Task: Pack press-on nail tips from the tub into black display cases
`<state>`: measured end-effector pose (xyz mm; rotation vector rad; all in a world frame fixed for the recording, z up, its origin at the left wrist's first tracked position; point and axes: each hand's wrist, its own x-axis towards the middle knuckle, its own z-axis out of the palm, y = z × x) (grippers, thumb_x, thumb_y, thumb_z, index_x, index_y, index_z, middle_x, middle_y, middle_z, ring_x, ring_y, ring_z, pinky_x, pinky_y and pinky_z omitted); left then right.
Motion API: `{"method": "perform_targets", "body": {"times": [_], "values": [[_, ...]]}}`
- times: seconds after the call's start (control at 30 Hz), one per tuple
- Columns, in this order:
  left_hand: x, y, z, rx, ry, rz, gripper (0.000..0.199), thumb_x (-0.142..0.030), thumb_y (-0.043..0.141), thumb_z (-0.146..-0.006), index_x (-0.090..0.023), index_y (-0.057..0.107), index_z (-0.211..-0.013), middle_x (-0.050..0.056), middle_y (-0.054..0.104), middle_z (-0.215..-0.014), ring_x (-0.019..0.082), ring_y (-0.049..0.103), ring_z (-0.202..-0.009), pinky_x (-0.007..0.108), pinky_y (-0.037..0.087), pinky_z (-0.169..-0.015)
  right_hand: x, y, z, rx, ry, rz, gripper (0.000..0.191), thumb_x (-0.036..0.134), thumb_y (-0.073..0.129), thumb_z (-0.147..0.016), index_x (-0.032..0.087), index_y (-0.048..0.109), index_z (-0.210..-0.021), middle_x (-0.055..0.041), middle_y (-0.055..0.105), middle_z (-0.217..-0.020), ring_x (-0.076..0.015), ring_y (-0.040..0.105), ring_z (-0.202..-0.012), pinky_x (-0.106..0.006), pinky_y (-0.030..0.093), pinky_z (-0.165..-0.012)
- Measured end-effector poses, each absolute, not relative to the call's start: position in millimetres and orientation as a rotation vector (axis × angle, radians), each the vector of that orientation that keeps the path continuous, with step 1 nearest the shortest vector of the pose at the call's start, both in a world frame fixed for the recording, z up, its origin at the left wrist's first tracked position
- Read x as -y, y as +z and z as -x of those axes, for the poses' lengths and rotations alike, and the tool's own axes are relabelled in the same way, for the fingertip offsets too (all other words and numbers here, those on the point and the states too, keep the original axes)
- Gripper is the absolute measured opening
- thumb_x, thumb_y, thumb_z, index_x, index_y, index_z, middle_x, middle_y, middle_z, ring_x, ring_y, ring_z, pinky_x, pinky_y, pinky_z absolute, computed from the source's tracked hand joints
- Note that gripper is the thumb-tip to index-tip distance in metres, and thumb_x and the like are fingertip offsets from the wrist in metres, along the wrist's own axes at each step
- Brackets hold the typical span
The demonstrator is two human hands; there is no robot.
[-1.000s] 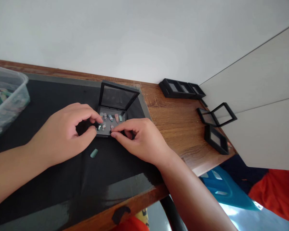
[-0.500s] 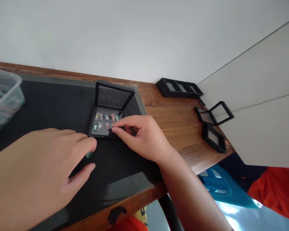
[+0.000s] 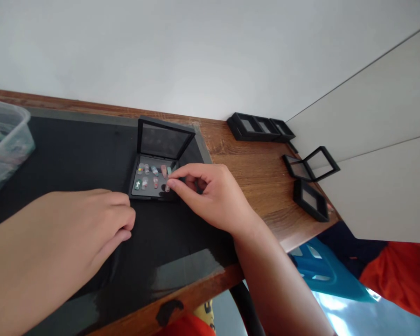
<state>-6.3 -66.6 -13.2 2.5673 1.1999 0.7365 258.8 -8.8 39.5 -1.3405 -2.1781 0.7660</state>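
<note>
Beyond the fingers of the left hand (image 3: 91,221) and the right hand (image 3: 215,196), a smooth, matte, pale wall (image 3: 143,56). Beneath the fingers, a wood-grained surface (image 3: 241,172), overlaid there with a glossy black sheet (image 3: 73,144) edged in grey. Low to the right of the right-hand fingers, a moulded blue plastic seat (image 3: 318,270). Left of the left-hand fingers, a translucent tub (image 3: 17,154) with rounded corners, full of small mixed-colour pieces. Well to the right of the right-hand fingers, shallow black boxes (image 3: 245,133) in a row, a hinged open frame (image 3: 299,169) and a single rectangular box (image 3: 311,198). Just past the left-hand fingers, a flat black case (image 3: 154,198), its lid (image 3: 163,140) raised, a rigid rim around clear film. Left-hand fingers curled narrow against the thumb, insides hidden; cannot tell of anything held. Right-hand fingers pinched narrow on a small pale nail (image 3: 167,188) at the near right of the case. Left of and beyond those fingertips, two rows of glossy, curved nails, among them a plain pink nail (image 3: 164,171) and a green nail (image 3: 137,185) with a white cross.
</note>
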Motion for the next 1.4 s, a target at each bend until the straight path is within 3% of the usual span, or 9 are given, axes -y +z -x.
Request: {"method": "perform_targets", "body": {"times": [0.23, 0.47, 0.77, 0.97, 1.07, 1.13, 1.2, 1.27, 1.4], "values": [[73.3, -13.1, 1.6, -1.217, 0.672, -2.609, 0.036, -0.017, 0.043, -0.103, -0.032, 0.062, -0.077, 0.0, 0.068, -0.068, 0.021, 0.062, -0.049, 0.042, 0.032, -0.047, 7.2, 39.0, -259.7, 2.168, 0.772, 1.354, 0.015, 0.029, 0.077, -0.099, 0.019, 0.088, -0.1, 0.0059, 0.058, -0.063, -0.0081, 0.045, -0.056, -0.026, 0.033, -0.06], [70.3, -10.2, -1.9, -1.237, 0.7, -2.596, 0.028, -0.014, 0.045, -0.098, -0.03, 0.068, -0.093, 0.0, 0.079, -0.077, 0.02, 0.066, -0.046, 0.039, 0.035, -0.044, 8.0, 39.9, -260.0, 2.236, 0.779, 1.424, 0.012, 0.026, 0.081, -0.099, 0.022, 0.091, -0.103, 0.005, 0.062, -0.064, -0.0091, 0.05, -0.06, -0.027, 0.032, -0.061], [59.3, 4.7, -11.7, -1.253, 0.898, -2.499, 0.024, -0.035, 0.05, -0.112, -0.036, 0.074, -0.112, -0.004, 0.084, -0.105, 0.019, 0.08, -0.079, 0.035, 0.053, -0.064, 7.9, 40.6, -258.4, 2.321, 0.768, 1.468, 0.012, 0.02, 0.082, -0.096, 0.023, 0.092, -0.102, 0.0037, 0.068, -0.065, -0.0108, 0.056, -0.063, -0.027, 0.034, -0.063], [50.4, 6.6, -12.8, -1.303, 1.033, -2.223, 0.011, -0.038, 0.066, -0.104, -0.037, 0.077, -0.104, -0.01, 0.082, -0.087, 0.013, 0.071, -0.061, 0.023, 0.045, -0.044, 7.8, 40.7, -260.5, 2.273, 0.787, 1.433, 0.011, 0.02, 0.083, -0.095, 0.022, 0.091, -0.101, 0.0045, 0.064, -0.063, -0.0097, 0.053, -0.06, -0.027, 0.033, -0.061], [50.4, 5.2, -14.8, -1.319, 1.086, -2.102, 0.008, -0.035, 0.071, -0.102, -0.038, 0.078, -0.1, -0.013, 0.081, -0.083, 0.011, 0.074, -0.063, 0.017, 0.045, -0.041, 9.6, 38.9, -261.4, 2.158, 0.843, 1.294, 0.01, 0.024, 0.083, -0.095, 0.019, 0.09, -0.1, 0.0047, 0.062, -0.063, -0.0085, 0.05, -0.059, -0.026, 0.034, -0.059], [51.6, 4.4, -14.8, -1.313, 1.145, -2.114, 0.009, -0.032, 0.072, -0.103, -0.038, 0.078, -0.1, -0.013, 0.083, -0.092, 0.01, 0.078, -0.073, 0.016, 0.055, -0.054, 11.4, 38.3, -261.6, 2.079, 0.943, 1.166, 0.011, 0.027, 0.085, -0.094, 0.017, 0.088, -0.099, 0.0046, 0.061, -0.064, -0.0078, 0.048, -0.057, -0.025, 0.034, -0.056], [52.7, 3.7, -13.5, -1.258, 1.209, -2.198, 0.01, -0.028, 0.073, -0.105, -0.037, 0.078, -0.102, -0.011, 0.084, -0.105, 0.011, 0.08, -0.087, 0.02, 0.064, -0.076, 13.4, 39.1, -261.3, 2.011, 1.075, 1.076, 0.014, 0.028, 0.087, -0.092, 0.016, 0.087, -0.099, 0.0053, 0.059, -0.063, -0.0072, 0.045, -0.055, -0.024, 0.034, -0.054], [53.1, 3.5, -11.6, -1.159, 1.271, -2.315, 0.016, -0.018, 0.075, -0.103, -0.035, 0.077, -0.104, -0.007, 0.081, -0.109, 0.012, 0.078, -0.096, 0.025, 0.065, -0.091, 15.1, 41.2, -260.7, 1.965, 1.214, 1.032, 0.016, 0.03, 0.089, -0.09, 0.016, 0.087, -0.099, 0.006, 0.056, -0.061, -0.0073, 0.042, -0.054, -0.024, 0.034, -0.052], [50.9, 5.7, -7.5, -0.989, 1.343, -2.502, 0.029, -0.005, 0.075, -0.099, -0.032, 0.076, -0.107, -0.006, 0.079, -0.104, 0.013, 0.074, -0.098, 0.031, 0.063, -0.091, 16.7, 45.8, -259.9, 1.965, 1.386, 0.971, 0.018, 0.032, 0.089, -0.092, 0.016, 0.088, -0.1, 0.0044, 0.058, -0.063, -0.0089, 0.046, -0.057, -0.024, 0.033, -0.051]]}}
